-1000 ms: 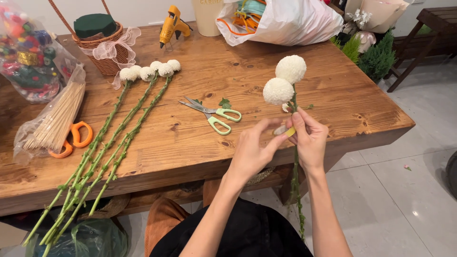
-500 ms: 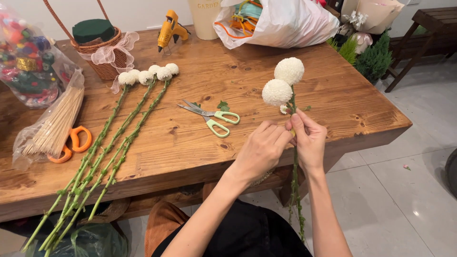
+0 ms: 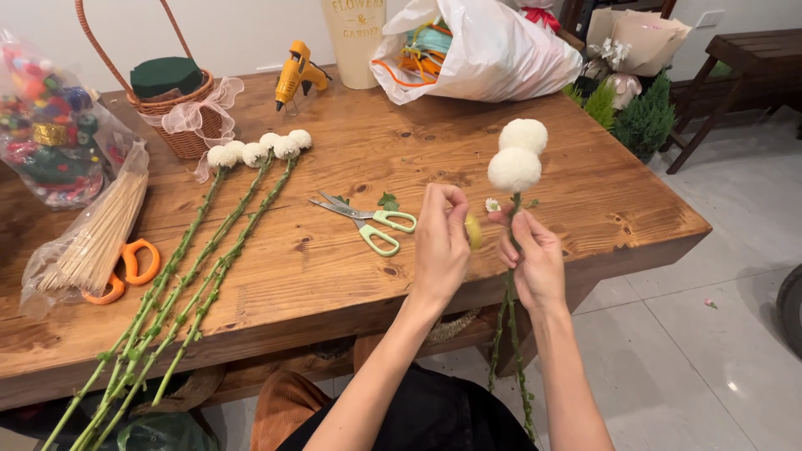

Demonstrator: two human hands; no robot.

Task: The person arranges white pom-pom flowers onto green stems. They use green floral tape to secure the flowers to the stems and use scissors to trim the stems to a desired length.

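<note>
— While the right hand (image 3: pixel 535 259) grips those two long green stems with round white pompom blooms (image 3: pixel 515 167), where do they sit against the wooden table (image 3: pixel 434 159)?

— Just off its near edge, close to the near right corner. The stems stand upright, the heads rising above the tabletop and the leafy ends hanging down below the edge, over the pale tiled floor (image 3: pixel 710 334). The right fingers are clenched around the stems just under the lower head.

— And the left hand (image 3: pixel 440 246)?

— Raised just beside the right one, fingers bent, pinching a small yellow-green piece (image 3: pixel 474 231) near the stems. Whether that piece touches the stems, I cannot tell.

— What lies nearest on the table?

— A pair of scissors with pale green handles (image 3: pixel 372 224), near the left hand, with a small green leaf (image 3: pixel 388 201) just beside them. Further left, a row of four more white-headed stems (image 3: pixel 221 242) runs slanting toward the near left edge, overhanging it. Orange-handled scissors (image 3: pixel 125 271) lie touching a clear bag of thin wooden sticks (image 3: pixel 96 238) by the left edge. At the far edge sit a wicker basket (image 3: pixel 180 117) and a yellow glue gun (image 3: pixel 296 75).
</note>
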